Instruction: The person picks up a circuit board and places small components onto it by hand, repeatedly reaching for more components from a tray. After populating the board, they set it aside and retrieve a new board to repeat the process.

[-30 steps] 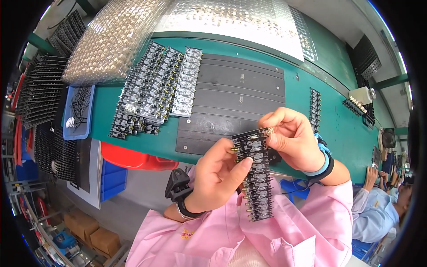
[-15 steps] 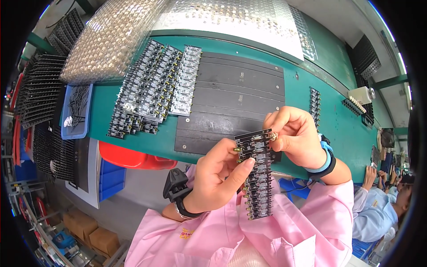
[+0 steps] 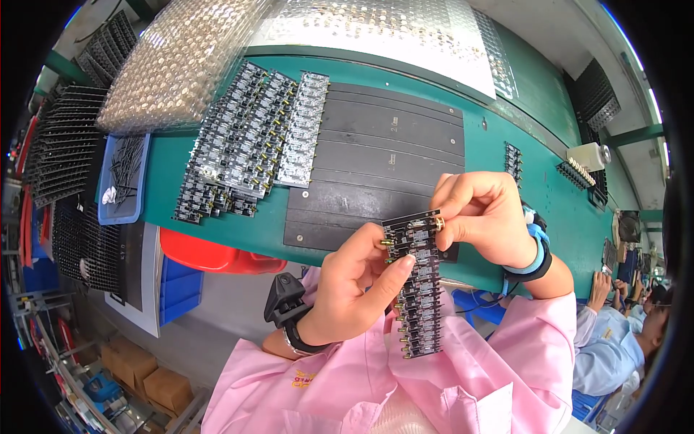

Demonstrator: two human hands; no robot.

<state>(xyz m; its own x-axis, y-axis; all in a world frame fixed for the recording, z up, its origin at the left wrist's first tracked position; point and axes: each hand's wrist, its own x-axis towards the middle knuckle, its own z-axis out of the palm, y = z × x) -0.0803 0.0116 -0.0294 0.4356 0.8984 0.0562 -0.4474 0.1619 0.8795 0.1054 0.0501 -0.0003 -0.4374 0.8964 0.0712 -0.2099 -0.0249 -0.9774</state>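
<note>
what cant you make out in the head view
All in the head view:
Underside of the circuit board strip: faces away.
Some fingertips of the left hand: behind the strip.
Exact shape of the gold-coloured part: too small, partly covered by the right hand.
Lower layers of the board pile: covered by its top layer.
Individual black pieces in the blue tray: too small, jumbled.

Left fingers (image 3: pixel 391 283) holding black circuit-board strip (image 3: pixel 421 289), right fingers (image 3: pixel 463 228) pinching brass-coloured part (image 3: pixel 440 224) at its corner; green table (image 3: pixel 483 163) beyond
</note>
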